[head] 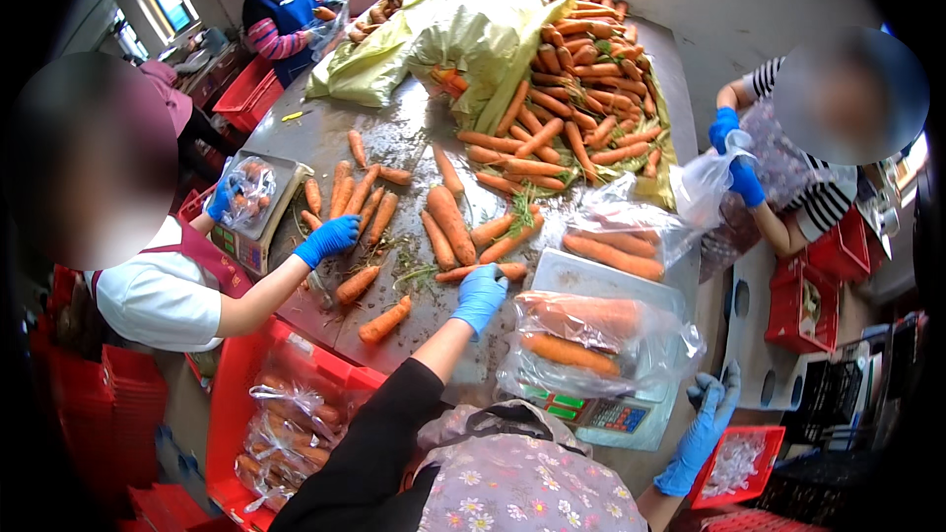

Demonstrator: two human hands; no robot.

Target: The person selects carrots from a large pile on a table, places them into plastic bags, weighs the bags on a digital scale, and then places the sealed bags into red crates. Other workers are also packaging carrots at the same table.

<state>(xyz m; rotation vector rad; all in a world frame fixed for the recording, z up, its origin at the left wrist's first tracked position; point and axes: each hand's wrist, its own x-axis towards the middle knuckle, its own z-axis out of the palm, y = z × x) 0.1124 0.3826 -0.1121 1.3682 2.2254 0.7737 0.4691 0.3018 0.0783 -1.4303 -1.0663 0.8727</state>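
My left hand [482, 298], in a blue glove, reaches over the table to a carrot [452, 275] lying there. Its fingertips are at that carrot, but whether they close on it is hidden. My right hand [701, 425], also gloved, is raised at the table's right edge with fingers apart and nothing in it. Between my hands a clear plastic bag [650, 343] with carrots lies on a digital scale [565, 270]. Just beyond my left hand are a thick carrot [449, 222] and several others, some with green tops.
A big carrot heap [584, 89] and pale yellow sacks [473, 37] cover the far table. A red crate [225, 414] of bagged carrots is at lower left; a small red bin [768, 451] of clear plastic pieces at right. Co-workers' gloved hands work at left [327, 240] and right [728, 133].
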